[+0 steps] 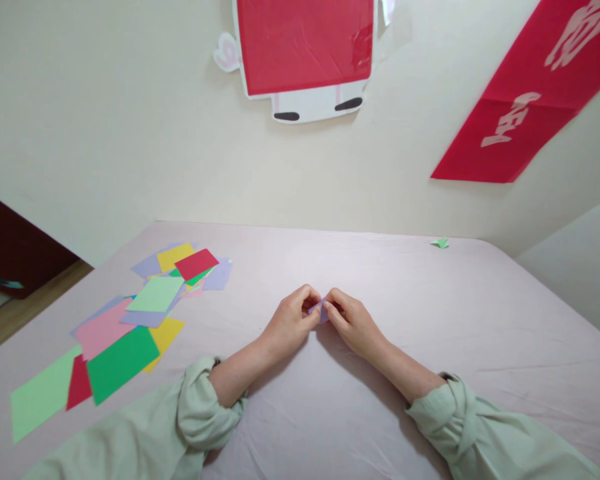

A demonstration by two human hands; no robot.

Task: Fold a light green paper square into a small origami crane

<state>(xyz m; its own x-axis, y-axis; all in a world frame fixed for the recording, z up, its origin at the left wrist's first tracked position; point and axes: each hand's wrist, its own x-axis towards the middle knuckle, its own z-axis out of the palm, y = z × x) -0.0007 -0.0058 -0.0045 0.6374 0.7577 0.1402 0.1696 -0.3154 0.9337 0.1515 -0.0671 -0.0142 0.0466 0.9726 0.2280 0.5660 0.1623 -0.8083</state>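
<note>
Between my two hands, close above the middle of the table, is a small folded piece of purple paper (324, 316). My left hand (296, 312) pinches its left side with thumb and fingers closed. On the other side my right hand (349, 316) is closed in a pinch on the same paper. Fingers cover much of the piece, so its exact shape cannot be made out.
Loose coloured paper sheets (123, 363) lie spread over the left of the pale cloth-covered table (480, 347). A small folded green paper piece (441, 243) rests near the far right edge. Behind the table rises a wall (130, 133) with red decorations (310, 47).
</note>
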